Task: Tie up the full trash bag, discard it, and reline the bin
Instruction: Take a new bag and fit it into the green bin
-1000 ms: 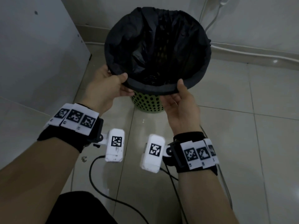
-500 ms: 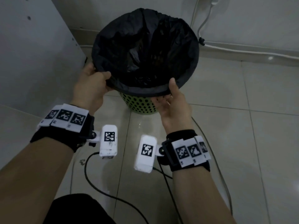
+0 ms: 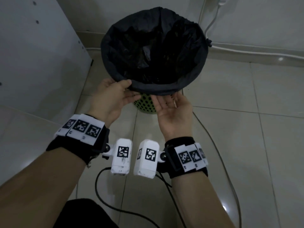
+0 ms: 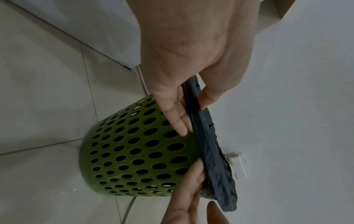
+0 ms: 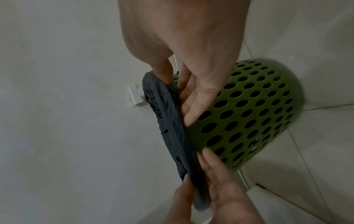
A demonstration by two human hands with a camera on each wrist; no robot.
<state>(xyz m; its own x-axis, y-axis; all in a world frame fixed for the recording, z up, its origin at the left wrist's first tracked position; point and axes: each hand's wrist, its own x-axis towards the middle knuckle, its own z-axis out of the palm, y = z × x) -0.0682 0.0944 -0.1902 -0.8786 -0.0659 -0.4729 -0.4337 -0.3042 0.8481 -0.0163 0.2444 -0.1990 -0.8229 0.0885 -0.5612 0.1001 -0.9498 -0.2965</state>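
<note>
A green perforated bin (image 3: 144, 106) stands on the tiled floor, lined with a black trash bag (image 3: 153, 51) whose hem is folded over the rim. My left hand (image 3: 126, 90) pinches the hem at the near left, thumb on top and fingers beneath; the left wrist view shows the hem (image 4: 210, 151) running between them, over the bin's wall (image 4: 134, 151). My right hand (image 3: 169, 101) lies palm up under the near rim. In the right wrist view its fingers (image 5: 193, 109) sit under the hem (image 5: 172, 128) against the bin (image 5: 249, 113), thumb on the hem's outer side.
A white cabinet panel (image 3: 32, 55) stands close to the bin's left. Behind the bin, a white cable (image 3: 212, 22) hangs down the wall from a plug. Black cables (image 3: 102, 195) trail over the floor tiles near my legs. Open tiled floor lies to the right.
Both hands have slid along the rim toward each other at the near side. The right hand has turned palm up, its thumb no longer standing above the rim.
</note>
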